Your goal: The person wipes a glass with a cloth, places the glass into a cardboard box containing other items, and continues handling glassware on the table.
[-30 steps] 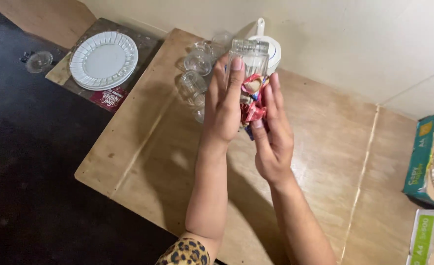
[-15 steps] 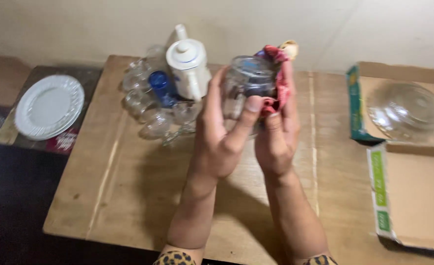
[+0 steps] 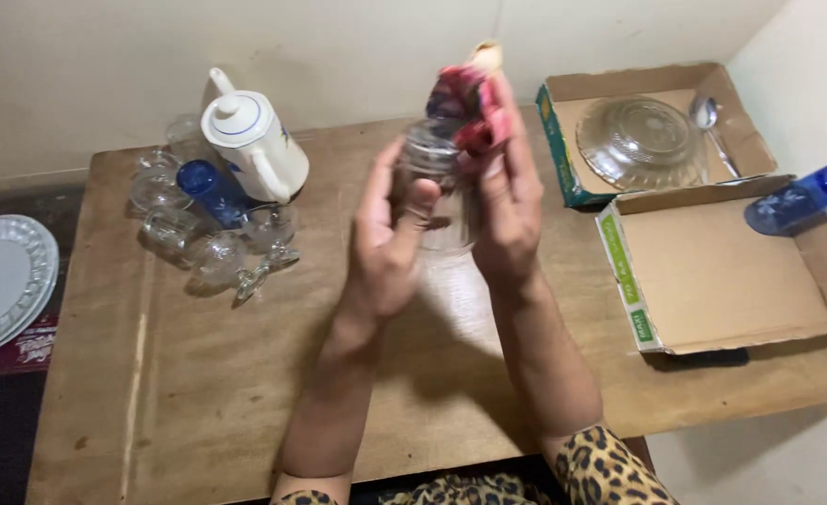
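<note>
A clear glass jar (image 3: 432, 187) is being held up in the air, above the middle of the wooden table (image 3: 198, 393). The left hand (image 3: 385, 238) is wrapping around the jar from the side, fingers curled and thumb pressing on the front. The right hand (image 3: 502, 206) is pinching a red and pink cloth (image 3: 465, 98) against the far side of the jar, with the cloth bunching up over the top. It looks like the jar is being wiped with the cloth. To go on wiping, the left hand would need to be holding the jar tight while the cloth is rubbing around it. Both arms are reaching forward and up, close together, wrists bent in toward each other. On the left, a white teapot (image 3: 250, 140) is standing beside some glasses (image 3: 203, 243). On the right, a glass bowl (image 3: 640, 142) is sitting in a cardboard box (image 3: 563, 150).
</note>
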